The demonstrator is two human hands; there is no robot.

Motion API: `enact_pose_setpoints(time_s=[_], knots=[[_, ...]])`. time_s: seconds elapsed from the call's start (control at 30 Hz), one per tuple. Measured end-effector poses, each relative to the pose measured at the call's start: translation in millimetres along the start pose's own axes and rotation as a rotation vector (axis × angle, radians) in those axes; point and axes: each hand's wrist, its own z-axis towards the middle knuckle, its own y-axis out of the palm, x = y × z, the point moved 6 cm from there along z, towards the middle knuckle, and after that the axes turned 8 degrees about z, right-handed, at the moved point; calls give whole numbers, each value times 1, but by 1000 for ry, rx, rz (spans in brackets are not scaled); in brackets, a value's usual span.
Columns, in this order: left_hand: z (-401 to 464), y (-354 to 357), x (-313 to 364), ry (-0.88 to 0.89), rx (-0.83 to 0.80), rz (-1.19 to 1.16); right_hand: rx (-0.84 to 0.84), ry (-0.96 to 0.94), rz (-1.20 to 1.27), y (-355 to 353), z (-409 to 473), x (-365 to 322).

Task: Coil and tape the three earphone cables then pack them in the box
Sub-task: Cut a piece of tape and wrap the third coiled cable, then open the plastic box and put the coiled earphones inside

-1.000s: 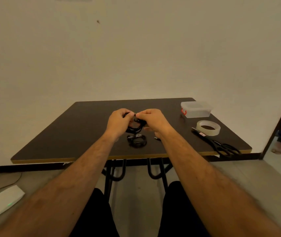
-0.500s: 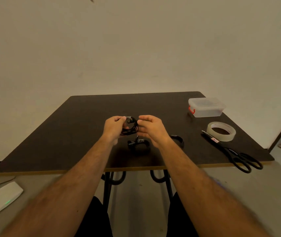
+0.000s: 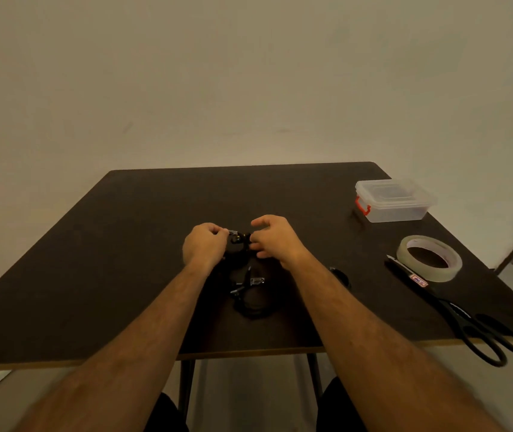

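Nearest you, black scissors (image 3: 479, 325) are lying at the dark surface (image 3: 93, 275)'s right edge, handles overhanging. One taped earphone coil (image 3: 250, 299) is resting between your forearms. Beyond it, your left hand (image 3: 205, 246) is pinching another coil (image 3: 239, 241) in a tight grip, while your right hand (image 3: 275, 240) is touching it with loosely curled fingers. The tape roll (image 3: 429, 258) and closed clear box (image 3: 394, 199) are sitting far right.

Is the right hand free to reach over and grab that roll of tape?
Probably yes: the right hand only touches the held coil, and bare table lies between it and the tape roll.
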Motion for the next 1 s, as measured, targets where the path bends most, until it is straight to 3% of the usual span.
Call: enact_pose_setpoints(time_s=[0.1,0.2,0.37,0.53,0.67,0.83,0.9,1.0], knots=[[0,0,6,26,-3,255,-8,2,-86,-2,4,2],[2,2,5,40,-13,365,-18,-7,-156,-7,4,0],[5,3,5,54,-25,289,-24,-45,-278,-24,3,-7],[-1,2,41,212,69,157,42,-151,-329,-64,6,-20],[-4,31,96,311,-4,-1,193,-206,-469,-127,16,-30],[-1,96,165,326,-180,-172,563,-226,-569,-237,21,-36],[0,122,188,310,-239,-191,678,-181,-575,-278,25,-30],[1,156,212,269,-314,-212,712,-70,-588,-325,35,-10]])
